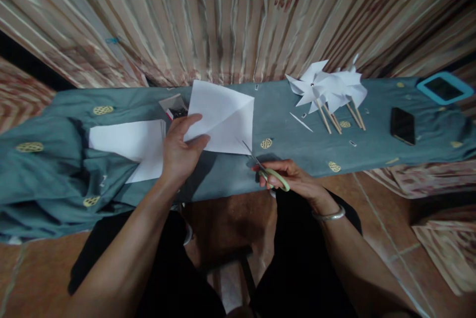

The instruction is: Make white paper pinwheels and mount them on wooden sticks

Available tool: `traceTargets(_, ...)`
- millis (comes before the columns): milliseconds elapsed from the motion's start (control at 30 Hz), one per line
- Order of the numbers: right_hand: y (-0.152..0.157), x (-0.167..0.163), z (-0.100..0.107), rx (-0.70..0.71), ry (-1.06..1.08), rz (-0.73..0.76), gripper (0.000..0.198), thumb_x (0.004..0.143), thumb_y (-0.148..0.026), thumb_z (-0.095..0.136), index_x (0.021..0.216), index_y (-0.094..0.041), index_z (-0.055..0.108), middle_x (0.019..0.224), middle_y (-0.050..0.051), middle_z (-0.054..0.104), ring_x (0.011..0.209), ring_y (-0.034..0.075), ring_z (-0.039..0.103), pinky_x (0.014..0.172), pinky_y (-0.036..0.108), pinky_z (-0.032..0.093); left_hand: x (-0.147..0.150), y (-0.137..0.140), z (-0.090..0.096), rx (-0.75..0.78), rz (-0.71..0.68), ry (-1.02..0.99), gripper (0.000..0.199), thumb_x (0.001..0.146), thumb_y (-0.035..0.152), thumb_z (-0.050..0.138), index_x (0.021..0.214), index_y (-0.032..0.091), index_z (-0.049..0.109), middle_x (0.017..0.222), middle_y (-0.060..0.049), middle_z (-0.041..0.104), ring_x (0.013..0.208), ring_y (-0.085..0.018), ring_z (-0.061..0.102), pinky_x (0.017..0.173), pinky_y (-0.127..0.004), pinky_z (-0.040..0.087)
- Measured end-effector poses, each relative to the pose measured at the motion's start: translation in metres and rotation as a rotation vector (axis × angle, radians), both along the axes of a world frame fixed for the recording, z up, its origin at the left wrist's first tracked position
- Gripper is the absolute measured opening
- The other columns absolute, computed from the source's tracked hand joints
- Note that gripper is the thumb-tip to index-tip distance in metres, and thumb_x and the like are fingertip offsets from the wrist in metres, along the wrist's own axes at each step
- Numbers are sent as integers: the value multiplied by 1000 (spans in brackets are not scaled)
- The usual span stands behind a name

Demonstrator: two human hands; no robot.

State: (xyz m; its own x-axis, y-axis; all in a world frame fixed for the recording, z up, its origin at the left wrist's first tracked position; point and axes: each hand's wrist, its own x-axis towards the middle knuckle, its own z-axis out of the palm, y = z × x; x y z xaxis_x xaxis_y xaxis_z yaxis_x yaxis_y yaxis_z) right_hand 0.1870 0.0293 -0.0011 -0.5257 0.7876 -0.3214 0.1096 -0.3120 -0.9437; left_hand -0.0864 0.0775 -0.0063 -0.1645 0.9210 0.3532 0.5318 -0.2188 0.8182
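My left hand (185, 147) grips a square sheet of white paper (226, 117) by its left edge, thumb on top. A diagonal crease runs across the sheet. In my right hand (290, 177) is a pair of scissors (277, 179) with pale green handles, fingers through the loops. The blades point up and left at the sheet's lower right corner; whether they touch the paper I cannot tell. Left of my left hand lies a stack of white paper (126, 139), partly under a fold of cloth. Just behind that hand stands a small open box (174, 106) with dark contents.
Several white paper pinwheels (327, 85) on wooden sticks lie at the back right, near a thin white paper strip (301, 122). Farther right are a black phone (402, 126) and a blue-framed device (445, 88). Green patterned cloth (223, 174) covers the narrow table; a pleated curtain (208, 21) hangs behind.
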Motion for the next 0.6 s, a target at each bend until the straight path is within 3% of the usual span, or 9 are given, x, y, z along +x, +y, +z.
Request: traceTargets(600, -1, -1, 1, -58, 22, -28, 53, 67, -45, 81, 108, -13, 71, 72, 0, 63, 61, 8, 52, 57, 22, 46, 0, -2, -2, -6, -13, 0, 42, 69, 24, 71, 110, 27, 67, 114, -2, 64, 109, -23, 60, 103, -40, 45)
